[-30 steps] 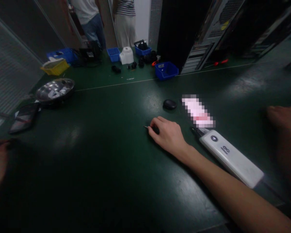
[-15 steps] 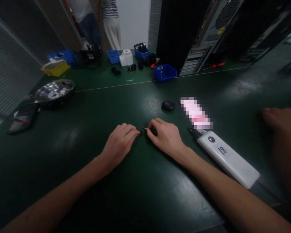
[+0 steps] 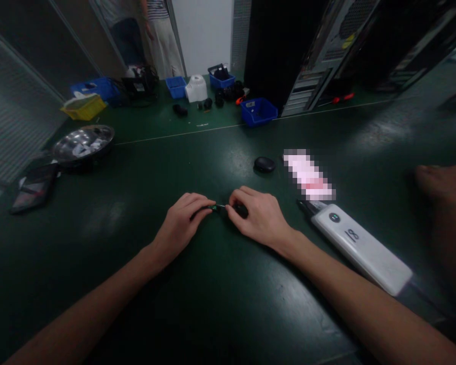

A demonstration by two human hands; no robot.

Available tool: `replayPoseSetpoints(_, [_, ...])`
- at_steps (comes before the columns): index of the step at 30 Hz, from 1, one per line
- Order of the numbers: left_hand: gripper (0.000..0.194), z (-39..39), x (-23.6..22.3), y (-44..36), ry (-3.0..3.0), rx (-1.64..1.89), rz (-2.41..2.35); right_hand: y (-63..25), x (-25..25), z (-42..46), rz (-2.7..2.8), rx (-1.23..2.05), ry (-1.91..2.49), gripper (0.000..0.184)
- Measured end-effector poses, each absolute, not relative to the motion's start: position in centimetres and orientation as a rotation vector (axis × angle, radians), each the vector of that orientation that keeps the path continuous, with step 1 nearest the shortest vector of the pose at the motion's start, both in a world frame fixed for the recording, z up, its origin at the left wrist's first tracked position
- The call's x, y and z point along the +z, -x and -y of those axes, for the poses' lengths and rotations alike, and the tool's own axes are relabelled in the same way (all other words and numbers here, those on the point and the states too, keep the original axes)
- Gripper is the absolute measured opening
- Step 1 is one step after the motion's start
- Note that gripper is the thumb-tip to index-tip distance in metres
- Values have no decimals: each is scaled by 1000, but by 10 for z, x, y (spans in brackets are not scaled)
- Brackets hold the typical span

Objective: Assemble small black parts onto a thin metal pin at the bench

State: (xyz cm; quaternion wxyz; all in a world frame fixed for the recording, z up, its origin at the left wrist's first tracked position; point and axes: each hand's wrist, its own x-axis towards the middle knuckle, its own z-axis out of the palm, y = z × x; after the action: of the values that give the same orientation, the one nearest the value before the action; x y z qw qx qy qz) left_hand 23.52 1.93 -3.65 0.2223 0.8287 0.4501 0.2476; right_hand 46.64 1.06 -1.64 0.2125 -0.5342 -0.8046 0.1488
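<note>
My left hand [image 3: 182,218] is closed, thumb and fingers pinching a small dark piece with a green spot [image 3: 215,208]; most of it is hidden behind the fingers. Facing it, my right hand [image 3: 256,213] is also closed. Between its thumb and forefinger sits a thin metal-tipped tool [image 3: 221,206], whose slim tip reaches left to the dark piece. A dark rounded part [image 3: 241,210] shows under the right fingers; its kind cannot be made out. Both hands rest low over the green tabletop [image 3: 190,167]. Beyond my right hand lies a smooth black oval object [image 3: 264,164].
Right of my forearm lies a white power bank [image 3: 361,248] with a cable, near a blurred-out phone-like rectangle [image 3: 307,175]. Another person's hand [image 3: 444,185] rests at the right. Farther off stand a metal bowl [image 3: 106,144], a blue bin [image 3: 259,114] and a yellow basket [image 3: 84,107].
My left hand has shifted slightly left, and the piece with its green spot shows more now. The tool's tip now meets or nearly meets it. The camera view has moved a little.
</note>
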Motion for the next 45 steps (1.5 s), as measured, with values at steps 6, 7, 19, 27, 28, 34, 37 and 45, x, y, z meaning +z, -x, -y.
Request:
replayPoseSetpoints(6, [26,-18,-37,-235,-2225,717,-1246,-467,-16,-9,2295,368,1453,19])
replayPoseSetpoints(7, [26,-18,-37,-235,-2221,714,-1246,-467,-16,-9,2301,365,1448,19])
replayPoseSetpoints(19, [24,-14,-37,-235,-2278,729,-1143,-462,-18,-5,2325,423,1358,18])
replayPoseSetpoints(27, [32,-12,-37,-235,-2330,683,-1205,-463,-17,-7,2290,417,1348,21])
replayPoseSetpoints(28, [34,-12,-36,-235,-2320,663,-1216,-464,-18,-8,2284,403,1354,21])
replayPoseSetpoints(34, [43,-15,-31,-241,-2372,496,-1212,-466,-22,-11,2298,292,1464,21])
replayPoseSetpoints(37, [45,-16,-29,-243,-2403,439,-1204,-467,-23,-12,2314,254,1524,20])
replayPoseSetpoints(45, [28,-15,-26,-234,-2366,493,-1220,-474,-17,-14,2232,196,1689,17])
